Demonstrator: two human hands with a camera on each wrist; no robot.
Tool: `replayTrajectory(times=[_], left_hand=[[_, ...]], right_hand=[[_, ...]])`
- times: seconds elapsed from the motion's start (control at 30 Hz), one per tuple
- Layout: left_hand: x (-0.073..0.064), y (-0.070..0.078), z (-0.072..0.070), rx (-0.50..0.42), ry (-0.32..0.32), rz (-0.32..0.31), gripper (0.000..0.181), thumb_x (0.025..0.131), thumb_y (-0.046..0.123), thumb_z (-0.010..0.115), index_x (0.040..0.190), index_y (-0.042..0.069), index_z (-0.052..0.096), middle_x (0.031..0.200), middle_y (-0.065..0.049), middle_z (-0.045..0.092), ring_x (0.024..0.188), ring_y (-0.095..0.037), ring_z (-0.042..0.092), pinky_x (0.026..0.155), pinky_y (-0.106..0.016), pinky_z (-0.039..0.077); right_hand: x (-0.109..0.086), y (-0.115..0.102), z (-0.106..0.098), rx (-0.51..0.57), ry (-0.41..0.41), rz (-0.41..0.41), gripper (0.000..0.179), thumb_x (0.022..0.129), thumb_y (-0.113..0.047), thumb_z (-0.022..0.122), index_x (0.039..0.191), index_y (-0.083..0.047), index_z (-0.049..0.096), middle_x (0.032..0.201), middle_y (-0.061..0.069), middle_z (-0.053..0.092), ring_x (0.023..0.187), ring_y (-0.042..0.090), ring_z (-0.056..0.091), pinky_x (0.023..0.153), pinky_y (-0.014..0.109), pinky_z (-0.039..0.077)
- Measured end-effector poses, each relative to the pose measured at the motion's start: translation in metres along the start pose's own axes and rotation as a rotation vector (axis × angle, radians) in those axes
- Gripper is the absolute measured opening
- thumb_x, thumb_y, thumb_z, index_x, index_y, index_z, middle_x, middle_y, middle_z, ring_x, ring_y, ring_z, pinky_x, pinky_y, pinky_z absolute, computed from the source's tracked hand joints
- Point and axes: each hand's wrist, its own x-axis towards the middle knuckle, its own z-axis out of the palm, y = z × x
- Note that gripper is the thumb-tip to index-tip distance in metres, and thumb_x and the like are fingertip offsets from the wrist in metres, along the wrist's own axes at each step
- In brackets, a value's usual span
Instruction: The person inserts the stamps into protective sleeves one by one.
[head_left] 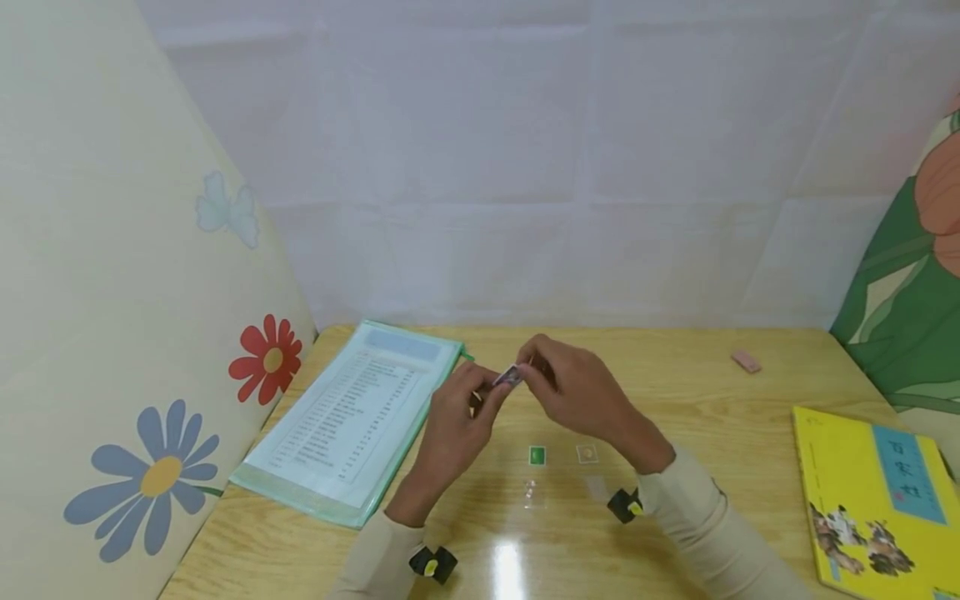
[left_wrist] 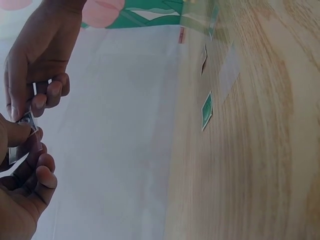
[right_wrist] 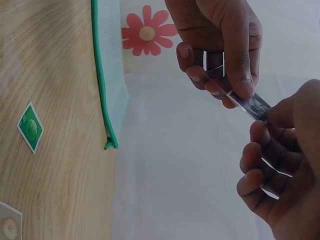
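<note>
A small dark stamp (right_wrist: pixel 255 106) with a perforated white edge is held above the table between both hands. My left hand (head_left: pixel 459 413) pinches one end between thumb and fingers, together with what looks like a small clear sleeve (left_wrist: pixel 35 142). At the opposite end, the thumb and forefinger of my right hand (head_left: pixel 573 387) pinch the stamp. How far the stamp lies inside the clear film cannot be made out. Below the hands, a green stamp (head_left: pixel 537 455) lies on the table beside a pale stamp (head_left: pixel 587 453).
Nearer the body lie a clear sleeve (head_left: pixel 531 493) and a translucent piece (head_left: pixel 597 488). A green-edged document pouch (head_left: pixel 345 417) is on the left of the wooden table (head_left: pixel 675 533). Off to the right are a yellow book (head_left: pixel 847 475) and a pink eraser-like block (head_left: pixel 746 361).
</note>
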Motion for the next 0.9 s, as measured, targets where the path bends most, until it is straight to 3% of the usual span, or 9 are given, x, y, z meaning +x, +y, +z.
replayTrajectory(times=[0.6, 0.9], left_hand=[[-0.0001, 0.0008, -0.0002, 0.009, -0.006, -0.007, 0.011, 0.101, 0.022, 0.062, 0.097, 0.013, 0.067, 0.088, 0.007, 0.055, 0.072, -0.008, 0.052, 0.056, -0.024, 0.047], [-0.0007, -0.0011, 0.0001, 0.002, -0.01, 0.021, 0.01, 0.102, 0.025, 0.062, 0.1, 0.017, 0.067, 0.089, 0.009, 0.055, 0.07, -0.008, 0.05, 0.057, -0.025, 0.046]], right_hand=[[-0.0009, -0.0001, 0.002, -0.024, 0.004, 0.0, 0.009, 0.105, -0.021, 0.056, 0.106, -0.013, 0.06, 0.073, -0.013, 0.055, 0.058, 0.001, 0.049, 0.051, 0.024, 0.045], [-0.0014, -0.0028, 0.0057, -0.029, -0.016, -0.036, 0.009, 0.104, -0.021, 0.058, 0.103, -0.013, 0.061, 0.077, -0.012, 0.057, 0.062, -0.002, 0.051, 0.054, 0.021, 0.046]])
